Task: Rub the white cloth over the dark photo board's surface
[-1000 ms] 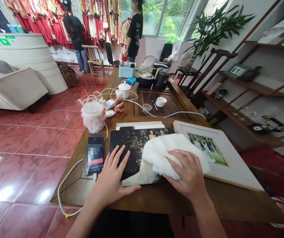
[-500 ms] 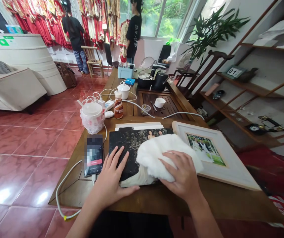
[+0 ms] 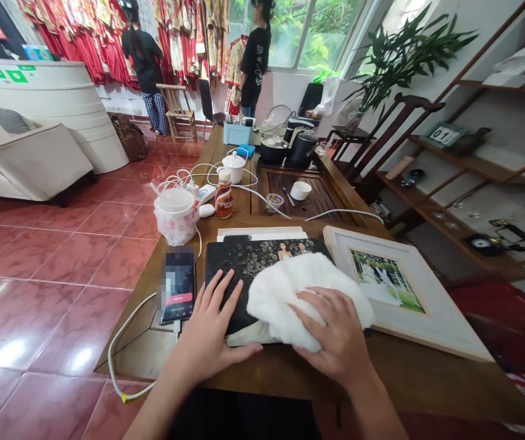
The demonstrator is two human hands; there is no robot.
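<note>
A dark photo album (image 3: 232,263) with a picture of two people on its cover lies near the table's front edge. My left hand (image 3: 219,321) rests on its left side, fingers spread, the thumb along the front edge. Bunched over the album's right part is a white fluffy cloth (image 3: 280,287), which my right hand (image 3: 333,327) grips from above with bent fingers. The cloth hides much of the cover. To the right lies a pale wooden picture frame (image 3: 440,311) holding a photo of a couple; the cloth overlaps its near left corner.
A phone (image 3: 177,293) with a white cable is left of the album. Behind stand a wrapped white tub (image 3: 175,214), a brown drink bottle (image 3: 223,195), a lidded white cup (image 3: 233,168) and a small bowl (image 3: 301,190). Two people stand at the back near hanging garments.
My right hand has slid the white cloth slightly to the left and nearer over the album. My left hand stays on the album. The whole view has shifted a little.
</note>
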